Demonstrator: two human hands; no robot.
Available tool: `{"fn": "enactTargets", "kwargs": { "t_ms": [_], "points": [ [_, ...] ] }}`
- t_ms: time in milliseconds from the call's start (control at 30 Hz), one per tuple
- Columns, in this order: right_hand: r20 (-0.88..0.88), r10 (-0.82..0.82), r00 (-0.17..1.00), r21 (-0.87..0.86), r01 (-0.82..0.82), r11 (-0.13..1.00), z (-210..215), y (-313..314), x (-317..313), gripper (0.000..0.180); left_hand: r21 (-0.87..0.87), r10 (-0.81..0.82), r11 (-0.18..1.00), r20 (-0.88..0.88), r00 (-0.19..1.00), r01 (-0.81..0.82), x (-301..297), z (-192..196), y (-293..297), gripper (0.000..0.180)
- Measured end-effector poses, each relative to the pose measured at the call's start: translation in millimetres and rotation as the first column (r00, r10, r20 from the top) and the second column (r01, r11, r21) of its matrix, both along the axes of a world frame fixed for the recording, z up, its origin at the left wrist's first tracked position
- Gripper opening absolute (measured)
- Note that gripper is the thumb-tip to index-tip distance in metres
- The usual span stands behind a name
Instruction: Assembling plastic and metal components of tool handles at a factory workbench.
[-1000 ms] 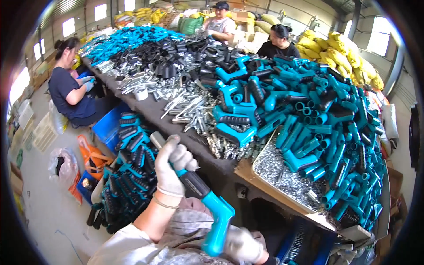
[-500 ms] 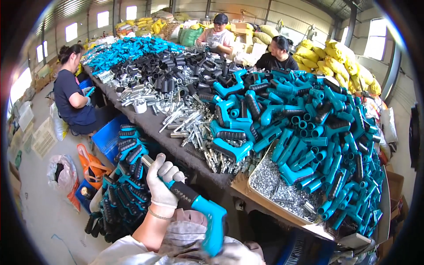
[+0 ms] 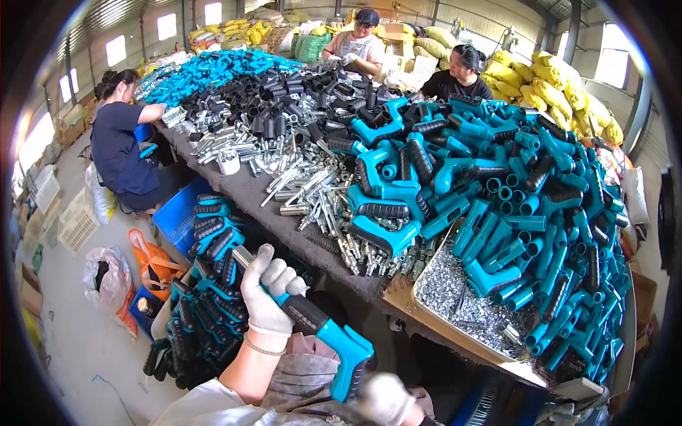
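Observation:
My left hand [image 3: 268, 295], in a white glove, is closed round a pistol-shaped teal tool [image 3: 352, 355] with a black sleeve. A bare metal end [image 3: 244, 256] sticks out above the fist, while the bent grip points down to the lower right. Beside that grip is my right hand [image 3: 385, 399], also gloved and blurred by motion; its fingers cannot be made out, nor whether it touches the tool. Left of my left forearm, many similar teal-and-black tools [image 3: 206, 312] lie stacked. Across the table, more teal housings [image 3: 540, 234] are heaped, with silver metal rods [image 3: 312, 188] beside them.
A tray of small metal pieces [image 3: 462, 302] sits at the near table edge [image 3: 312, 259]. Black sleeves [image 3: 266, 106] and blue parts [image 3: 213, 74] cover the far table. Three co-workers sit round it. A blue crate [image 3: 181, 213] and an orange bag [image 3: 153, 263] stand at left.
My right hand has come into clearer view beside the tool's grip. The tool and left hand have shifted slightly right. The left co-worker now reaches an arm toward the table.

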State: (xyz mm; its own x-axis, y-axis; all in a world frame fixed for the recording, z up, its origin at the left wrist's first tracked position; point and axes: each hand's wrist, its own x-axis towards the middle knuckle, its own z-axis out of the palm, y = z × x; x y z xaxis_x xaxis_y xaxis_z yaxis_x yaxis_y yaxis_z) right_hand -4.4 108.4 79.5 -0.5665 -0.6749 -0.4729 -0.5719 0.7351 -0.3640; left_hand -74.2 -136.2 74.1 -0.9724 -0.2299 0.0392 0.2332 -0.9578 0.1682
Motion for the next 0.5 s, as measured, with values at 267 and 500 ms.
{"fn": "enactTargets", "kwargs": {
  "t_ms": [267,500],
  "points": [
    [-0.032,-0.384,0.923,-0.885,0.152,0.440,0.7,12.9,-25.7,0.081,-0.206,0.020,0.978,0.048,0.999,-0.010,18.7,-11.8,9.3,0.012],
    [0.825,0.513,0.238,-0.301,0.953,0.042,-56.4,-22.2,6.1,0.066,-0.107,-0.160,0.985,-0.301,0.940,0.134,-2.1,-18.8,22.1,0.024]
  ]
}}
